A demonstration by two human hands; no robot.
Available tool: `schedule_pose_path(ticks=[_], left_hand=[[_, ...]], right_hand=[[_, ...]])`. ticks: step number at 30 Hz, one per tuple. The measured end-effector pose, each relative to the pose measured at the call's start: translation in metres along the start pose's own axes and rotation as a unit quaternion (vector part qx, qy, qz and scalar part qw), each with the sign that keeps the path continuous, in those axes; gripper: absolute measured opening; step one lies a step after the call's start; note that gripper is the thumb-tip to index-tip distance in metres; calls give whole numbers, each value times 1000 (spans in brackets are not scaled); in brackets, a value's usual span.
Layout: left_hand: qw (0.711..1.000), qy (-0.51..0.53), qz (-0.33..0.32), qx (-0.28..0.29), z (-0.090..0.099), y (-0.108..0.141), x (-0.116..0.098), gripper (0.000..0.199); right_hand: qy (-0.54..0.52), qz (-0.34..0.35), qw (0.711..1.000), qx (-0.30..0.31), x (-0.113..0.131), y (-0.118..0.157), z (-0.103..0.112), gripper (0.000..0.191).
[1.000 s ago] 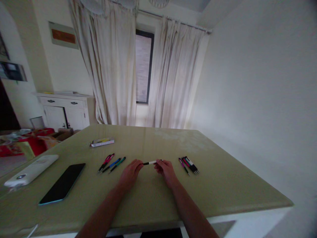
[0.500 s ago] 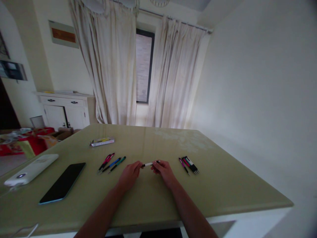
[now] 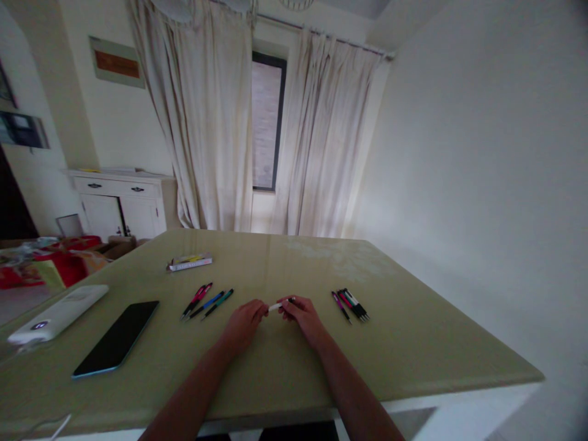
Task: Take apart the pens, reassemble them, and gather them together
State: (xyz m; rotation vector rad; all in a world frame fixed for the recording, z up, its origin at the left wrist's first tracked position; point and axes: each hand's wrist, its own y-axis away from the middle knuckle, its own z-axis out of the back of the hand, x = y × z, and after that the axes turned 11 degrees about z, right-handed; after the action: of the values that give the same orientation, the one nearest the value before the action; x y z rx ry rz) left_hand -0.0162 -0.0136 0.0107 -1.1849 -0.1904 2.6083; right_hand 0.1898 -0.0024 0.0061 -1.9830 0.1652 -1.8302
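Observation:
Between my two hands is a white and black pen (image 3: 275, 306), held just above the table. My left hand (image 3: 245, 320) pinches its left end, and my right hand (image 3: 299, 312) grips the right end with thumb and fingers. Both tips of the pen are partly hidden by fingers. Left of my left hand lie pink pens (image 3: 197, 300), a blue pen (image 3: 209, 303) and a green pen (image 3: 219, 303), side by side. To the right of my right hand is a purple pen (image 3: 340, 306) beside a tight group of pens (image 3: 354, 305) with dark grips.
The greenish table (image 3: 275, 373) carries a black phone (image 3: 117, 340) and a long white device (image 3: 59, 313) at the left. A slim pack (image 3: 190, 263) with yellow items lies farther back. A white cable (image 3: 59, 425) shows at the front left edge.
My left hand has shifted slightly along the pen's left end, and its dark part there is now covered. The pen tilts a little more. The pens on the table have stayed put.

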Motion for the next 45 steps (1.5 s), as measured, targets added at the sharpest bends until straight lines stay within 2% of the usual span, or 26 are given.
schedule_pose_path(ticks=[5, 12, 18, 25, 30, 32, 36, 42, 45], left_hand=[[1000, 5, -1, 8, 0, 0, -1, 30], [998, -56, 37, 16, 1, 0, -2, 44], [997, -47, 52, 14, 1, 1, -4, 25], [994, -104, 10, -18, -2, -3, 3, 30], [994, -110, 6, -14, -2, -2, 2, 18], [993, -118, 10, -13, -3, -2, 2, 20], [989, -145, 11, -12, -2, -2, 2, 39], [994, -109, 21, -7, -1, 1, -2, 21], [991, -133, 20, -6, -2, 0, -1, 32]], right_hand=[[4, -4, 1000, -1, 0, 0, 1, 32], [39, 4, 999, 12, -3, 0, 1, 29], [103, 37, 994, -5, -13, -2, 2, 22], [275, 106, 956, 7, -4, 5, -3, 15], [298, 128, 946, 16, -1, 7, -5, 20], [303, 136, 943, 18, -1, 6, -5, 21], [319, 145, 936, 31, -3, 5, -5, 21], [364, 143, 920, 21, -2, 7, -5, 21], [364, 145, 920, 24, -2, 8, -5, 19]])
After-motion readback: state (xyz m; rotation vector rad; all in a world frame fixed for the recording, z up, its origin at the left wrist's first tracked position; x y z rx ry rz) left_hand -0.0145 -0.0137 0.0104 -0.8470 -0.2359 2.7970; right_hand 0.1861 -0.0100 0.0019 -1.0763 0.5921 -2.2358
